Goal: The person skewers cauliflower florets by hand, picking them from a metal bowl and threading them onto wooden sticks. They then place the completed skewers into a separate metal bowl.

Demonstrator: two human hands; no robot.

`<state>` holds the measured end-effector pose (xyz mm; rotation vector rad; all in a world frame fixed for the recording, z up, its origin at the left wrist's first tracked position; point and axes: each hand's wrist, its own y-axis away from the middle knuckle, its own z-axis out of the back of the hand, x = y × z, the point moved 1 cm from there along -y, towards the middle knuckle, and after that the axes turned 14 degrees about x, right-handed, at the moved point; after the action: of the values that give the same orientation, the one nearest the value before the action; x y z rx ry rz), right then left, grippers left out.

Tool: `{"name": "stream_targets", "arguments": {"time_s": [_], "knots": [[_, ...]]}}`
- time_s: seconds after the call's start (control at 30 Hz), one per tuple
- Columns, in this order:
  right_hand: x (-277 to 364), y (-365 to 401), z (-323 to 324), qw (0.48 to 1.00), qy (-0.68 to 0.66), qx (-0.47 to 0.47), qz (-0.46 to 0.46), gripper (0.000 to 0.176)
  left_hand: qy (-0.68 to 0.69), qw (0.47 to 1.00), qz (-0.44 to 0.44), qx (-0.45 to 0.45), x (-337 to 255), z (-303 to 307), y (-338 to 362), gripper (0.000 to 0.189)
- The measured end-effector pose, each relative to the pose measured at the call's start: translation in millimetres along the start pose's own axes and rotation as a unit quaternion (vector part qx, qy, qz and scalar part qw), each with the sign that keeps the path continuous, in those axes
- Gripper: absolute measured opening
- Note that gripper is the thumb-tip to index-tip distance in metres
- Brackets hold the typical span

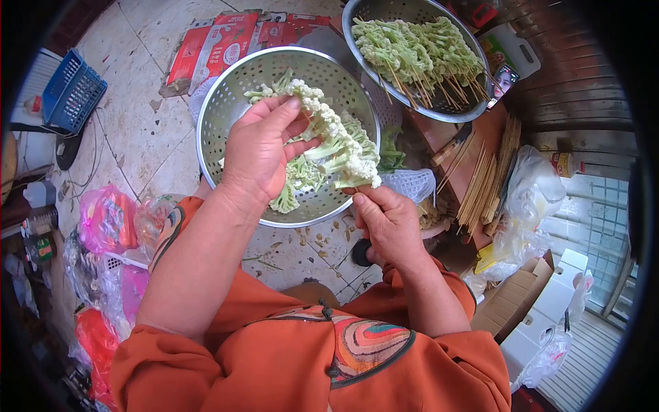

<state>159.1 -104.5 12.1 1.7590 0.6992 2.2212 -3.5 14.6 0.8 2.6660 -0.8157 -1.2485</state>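
Over a perforated metal colander [215,175], a row of pale cauliflower florets [336,137] is threaded on a stick and slants down to the right. My right hand [389,221] is closed around the lower end of this cauliflower skewer, most of the stick being hidden by florets and fingers. At the upper end, my left hand [264,141] has its thumb and curled fingers on the florets. Loose cauliflower pieces [302,180] lie in the colander beneath.
A second metal colander [357,51] at the upper right holds several finished cauliflower skewers [419,55]. Bamboo sticks [478,196] lie on a board beside it, near a phone [504,84]. Flattened red cardboard [220,48], a blue basket [73,93] and plastic bags [108,220] surround me.
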Motion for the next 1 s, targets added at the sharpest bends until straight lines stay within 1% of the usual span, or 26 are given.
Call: {"name": "stream_targets", "arguments": {"time_s": [0.1,0.17,0.37,0.43,0.47,0.5,0.57,0.6,0.67,0.73,0.8,0.83,0.87,0.93,0.97,1.0], "knots": [[0,1,-1,1.0,0.021,-0.004,-0.002,0.018,-0.009,1.0,0.006,-0.009,4,0,1,0.017],[0,1,-2,0.999,0.032,-0.008,-0.001,0.018,0.005,1.0,0.011,0.011,9,3,1,0.018],[-1,0,0,1.0,-0.018,0.014,-0.018,0.019,-0.002,1.0,0.001,0.008,6,0,1,0.02],[-6,-3,1,1.0,0.001,0.018,0.021,0.019,-0.009,1.0,0.001,0.009,7,1,0,0.022],[-7,-3,2,1.0,0.0,0.018,0.02,0.019,-0.017,1.0,0.001,0.01,8,1,0,0.023],[-8,-4,4,1.0,-0.02,0.01,0.02,0.019,-0.016,1.0,0.002,0.01,8,1,0,0.023],[-7,-5,8,0.999,-0.034,-0.01,0.008,0.018,-0.057,0.998,0.04,0.007,5,0,0,0.028],[-9,-6,10,0.999,-0.034,-0.01,0.006,0.018,-0.056,0.998,0.041,0.006,4,0,1,0.028],[-15,-9,19,0.997,-0.056,-0.053,-0.003,0.018,-0.141,0.989,0.031,-0.025,1,1,1,0.035],[-17,-13,25,0.996,-0.06,-0.064,0.012,0.018,-0.146,0.989,0.019,-0.02,-3,1,1,0.036],[-26,-22,32,0.99,0.035,-0.136,0.015,0.018,-0.151,0.988,0.006,-0.014,-5,1,3,0.038],[-38,-28,38,0.978,0.134,-0.155,0.035,0.019,-0.142,0.99,0.005,-0.008,-6,1,5,0.038],[-45,-31,39,0.978,0.136,-0.155,0.034,0.019,-0.133,0.991,0.005,-0.002,-6,1,6,0.037],[-47,-37,37,0.944,0.271,-0.182,0.048,0.019,-0.129,0.992,0.01,0.005,-7,1,7,0.037],[-53,-41,36,0.943,0.273,-0.181,0.048,0.019,-0.128,0.992,0.016,0.012,-7,1,8,0.036],[-58,-44,34,0.933,0.305,-0.186,0.036,0.019,-0.125,0.992,0.015,0.012,-8,1,8,0.036]]}}
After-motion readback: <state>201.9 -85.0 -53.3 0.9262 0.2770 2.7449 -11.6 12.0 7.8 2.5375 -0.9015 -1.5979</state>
